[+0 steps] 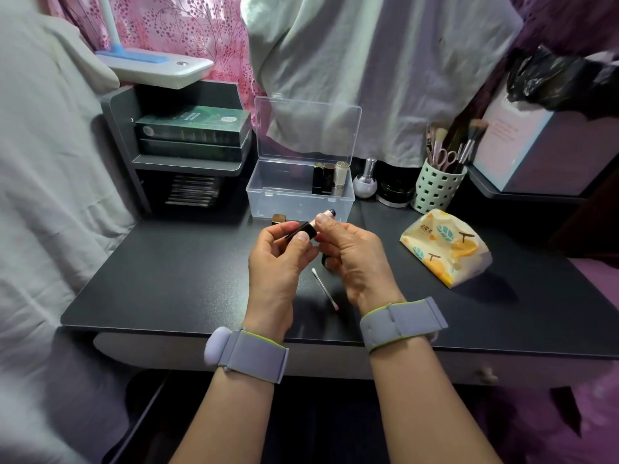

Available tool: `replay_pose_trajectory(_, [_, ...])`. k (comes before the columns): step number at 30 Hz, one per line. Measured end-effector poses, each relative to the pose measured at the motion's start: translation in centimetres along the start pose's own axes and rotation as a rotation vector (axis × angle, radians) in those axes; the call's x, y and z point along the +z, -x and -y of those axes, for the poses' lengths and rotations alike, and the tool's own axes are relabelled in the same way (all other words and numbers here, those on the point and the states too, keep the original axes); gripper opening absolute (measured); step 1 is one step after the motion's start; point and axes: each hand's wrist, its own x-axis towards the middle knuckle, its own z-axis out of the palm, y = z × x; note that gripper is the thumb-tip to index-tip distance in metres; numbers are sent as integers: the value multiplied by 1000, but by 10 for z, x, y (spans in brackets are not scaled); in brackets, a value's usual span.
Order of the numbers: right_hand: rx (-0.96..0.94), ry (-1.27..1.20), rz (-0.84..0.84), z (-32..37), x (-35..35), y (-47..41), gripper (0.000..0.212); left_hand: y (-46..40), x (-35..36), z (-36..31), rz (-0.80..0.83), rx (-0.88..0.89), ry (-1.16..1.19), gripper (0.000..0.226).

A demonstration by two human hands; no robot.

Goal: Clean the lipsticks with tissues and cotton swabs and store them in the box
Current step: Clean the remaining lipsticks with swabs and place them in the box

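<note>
Soft, even light, faint shadows, wide-angle bending at edges, slightly soft focus.

We see a green-holed brush cup (pixel 435 190) beside a nail polish bottle (pixel 366 180); green boxes (pixel 192 130) fill our shelf (pixel 187 165).

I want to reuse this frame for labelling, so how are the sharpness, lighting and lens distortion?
Head view: the centre is fairly sharp, with the hands, the lipstick and the cotton swab readable; wide-angle distortion bows the desk edge and stretches the corners; the hanging cloth and the black bag look soft; light is even and dim, with soft shadows under the hands and mild glare on the clear box lid.
</note>
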Motion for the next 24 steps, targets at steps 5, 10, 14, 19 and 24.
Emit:
replay_pose_trajectory(5, [-37, -12, -3, -1, -1, 0, 19, 0, 0, 0, 11, -6, -28, 11])
replay_pose_trajectory(10, [-54, -15, 6, -3, -2, 0, 21, -1, -2, 0, 3, -13, -34, 9])
replay_pose_trajectory(14, [-64, -23, 27, -4, -1, 2, 17, 0, -2, 0, -6, -28, -36, 9])
replay_pose_trajectory(19, [-71, 0, 39, -4, -2, 2, 11, -1, -3, -1, -13, -53, -28, 9])
replay_pose_trajectory(24, [-59, -1, 44, -5, -1, 1, 11, -2, -3, -1, -22, -51, -20, 9])
